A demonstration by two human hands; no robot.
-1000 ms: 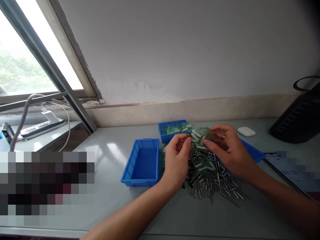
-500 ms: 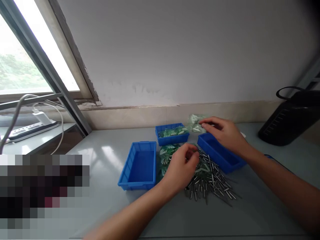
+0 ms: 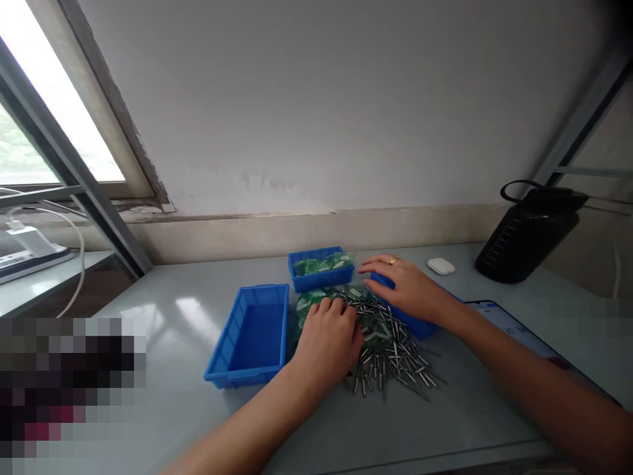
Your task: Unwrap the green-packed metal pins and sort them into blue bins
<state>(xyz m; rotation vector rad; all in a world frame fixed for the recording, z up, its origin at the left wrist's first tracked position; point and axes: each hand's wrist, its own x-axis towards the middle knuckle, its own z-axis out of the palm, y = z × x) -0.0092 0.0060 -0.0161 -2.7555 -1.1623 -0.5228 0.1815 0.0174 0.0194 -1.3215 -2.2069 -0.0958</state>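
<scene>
My left hand (image 3: 330,335) rests on the left side of a heap, fingers curled down with the tips hidden. Whatever they close on cannot be made out. The heap mixes green-tinted plastic bags (image 3: 378,330) and loose thin metal pins (image 3: 413,359), many with a thicker end. Over the right blue bin (image 3: 420,328) hovers my right hand (image 3: 403,284), fingers apart, holding nothing; it covers much of that bin. Just left of its fingertips stands a small blue bin (image 3: 321,285) with green-tinted bags (image 3: 324,264) inside.
Left of the heap is an empty blue bin (image 3: 247,379). A phone (image 3: 514,330) lies under my right forearm. A white earbud case (image 3: 441,266) and a black bottle (image 3: 529,231) stand toward the wall. A power strip (image 3: 34,254) lies at far left.
The green-tinted bag at my right hand's fingertips has left them, and that hand has opened and lowered. My left hand has gone down onto the heap. The view has swung right.
</scene>
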